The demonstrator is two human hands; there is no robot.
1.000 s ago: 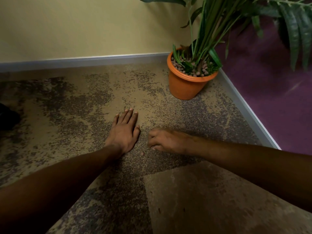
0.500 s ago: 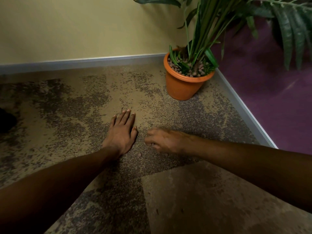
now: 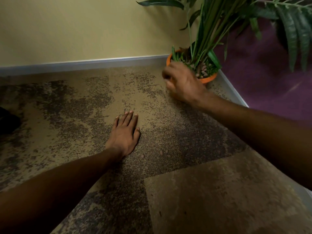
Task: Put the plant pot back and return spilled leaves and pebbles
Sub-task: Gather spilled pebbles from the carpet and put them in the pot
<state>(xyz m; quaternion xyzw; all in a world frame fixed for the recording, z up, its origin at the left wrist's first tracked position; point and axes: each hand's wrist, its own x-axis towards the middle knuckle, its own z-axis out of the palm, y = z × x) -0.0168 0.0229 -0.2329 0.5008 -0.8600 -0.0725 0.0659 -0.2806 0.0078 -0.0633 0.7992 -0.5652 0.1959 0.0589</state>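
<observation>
An orange plant pot (image 3: pixel 209 79) stands upright in the corner, filled with pinkish pebbles (image 3: pixel 203 70) and long green leaves (image 3: pixel 207 29). My right hand (image 3: pixel 183 81) is raised in front of the pot's near-left rim, fingers curled and blurred; what it holds is hidden. My left hand (image 3: pixel 124 133) lies flat on the carpet, fingers spread, holding nothing. A few loose pebbles (image 3: pixel 163 152) lie on the carpet just right of my left wrist.
Mottled brown carpet (image 3: pixel 76 107) covers the floor. A yellow wall with a grey skirting (image 3: pixel 84 64) runs along the back, and a purple wall (image 3: pixel 270 73) closes the right side. A dark object (image 3: pixel 7 119) sits at the left edge.
My right hand has lifted off the carpet beside my left hand and moved up to the pot's rim. Loose pebbles now show where it rested. My left hand stayed flat.
</observation>
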